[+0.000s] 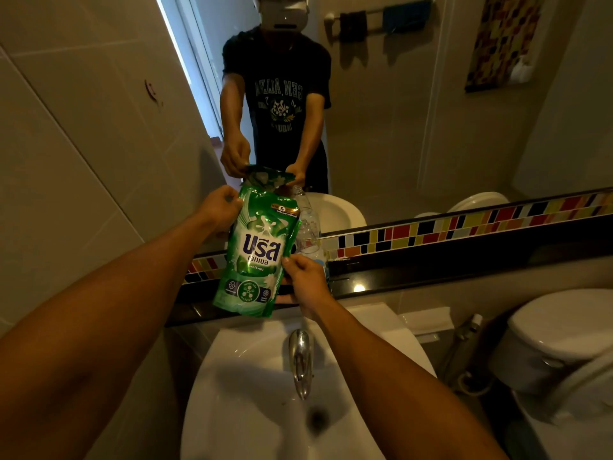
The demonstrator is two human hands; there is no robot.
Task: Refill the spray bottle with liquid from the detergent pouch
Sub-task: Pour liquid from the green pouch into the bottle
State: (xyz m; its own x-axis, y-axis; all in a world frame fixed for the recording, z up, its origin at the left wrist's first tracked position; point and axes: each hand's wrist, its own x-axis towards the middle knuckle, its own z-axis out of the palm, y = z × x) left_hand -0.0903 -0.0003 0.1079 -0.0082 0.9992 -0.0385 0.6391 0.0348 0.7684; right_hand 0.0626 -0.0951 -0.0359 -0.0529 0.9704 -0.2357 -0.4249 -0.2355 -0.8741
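Detergent pouch [257,247] pinched by both hands: left hand [220,204] top, right hand [306,282] lower edge

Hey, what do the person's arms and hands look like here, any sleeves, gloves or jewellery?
Both arms are bare from the bottom edge of the picture up to the wrists, with no sleeve in direct view. The left hand and right hand wear no gloves, and no watch, bracelet or ring shows. In the mirror, the reflection shows a dark short-sleeved T-shirt with a pale printed design on the chest.
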